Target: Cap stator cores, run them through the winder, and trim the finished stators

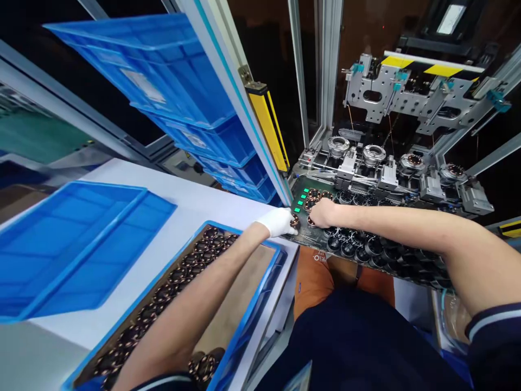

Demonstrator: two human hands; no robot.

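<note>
Far left, a blue crate [93, 255] sits on the white table [199, 190], and just beside it comes the tray [266, 285], coils [179, 274] packed along its left part, bare liner showing to the right. Behind stands the stack [163, 70] of blue crates, then the yellow bar [266, 127] on its post. Now the left hand [277, 221], gloved in white, at the left end of the bench [311, 236]: fingers curled nearly closed around 1 coil [295, 221]! A light hold on the outer rim would suit it, sparing the copper windings. Next along, green lights [300, 203] glow, with more coils [313, 194] just beside them. And here's the right hand [323, 213], bare, fingers bent down over another coil [311, 221]; whether they truly grip it, the view can't tell. Sensible play there: keep the coil level, press on rim rather than wire, and mind the neighbours, for this corner looks tight. Around the right forearm, dark cups [364, 252] crowd the bench, so a low elbow could well knock them. Farther right, 4 clamps [374, 155] line up behind, well apart from the fingers, the 2 rightmost showing copper inside
</note>
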